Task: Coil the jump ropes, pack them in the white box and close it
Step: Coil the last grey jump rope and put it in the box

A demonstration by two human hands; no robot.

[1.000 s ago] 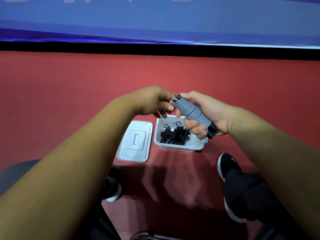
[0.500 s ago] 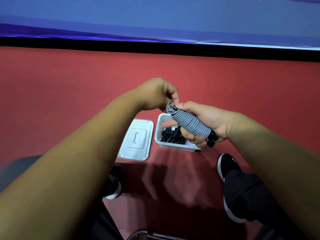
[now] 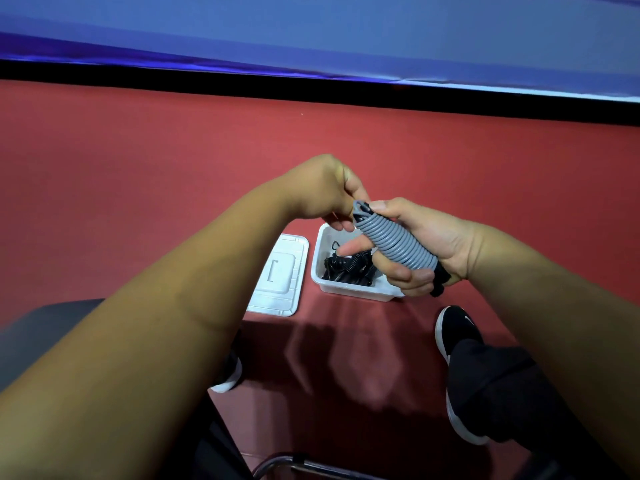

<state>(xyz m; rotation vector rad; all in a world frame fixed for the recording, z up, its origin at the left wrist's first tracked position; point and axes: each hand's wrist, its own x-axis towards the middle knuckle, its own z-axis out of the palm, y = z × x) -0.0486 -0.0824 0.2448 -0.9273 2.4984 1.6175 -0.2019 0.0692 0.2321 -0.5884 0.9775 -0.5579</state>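
Head view, operator seated over a red floor (image 3: pixel 166 174).

Work done, as judged from the present layout: black ropes (image 3: pixel 346 268) lie coiled inside the box (image 3: pixel 349 289); the grey rope (image 3: pixel 394 244) is wound in close, even turns round its black handles (image 3: pixel 439 280), whose ends stick out below your right palm.

Work outstanding: the grey rope is not yet in the box; the box stands open; the lid (image 3: pixel 277 275) lies flat on the floor just beside the box's left wall, a narrow strip of floor between them, not fitted. No other loose rope is visible on the floor within the frame.

Hands: your right hand (image 3: pixel 433 237) grasps the grey rope, fingers curled round it from beneath, thumb laid along its upper end; one finger lies straighter, pointing out under the coil. Your left hand (image 3: pixel 322 188) pinches the top end of the same rope between thumb and fingers; the detail of that end is too small to read, but I judge you are securing the last of the cord.

Position: the grey rope is held clear of the floor, tilted, upper end toward the left hand; it overlaps the box's right side in the frame. The box sits just ahead of your right shoe (image 3: pixel 453 327).
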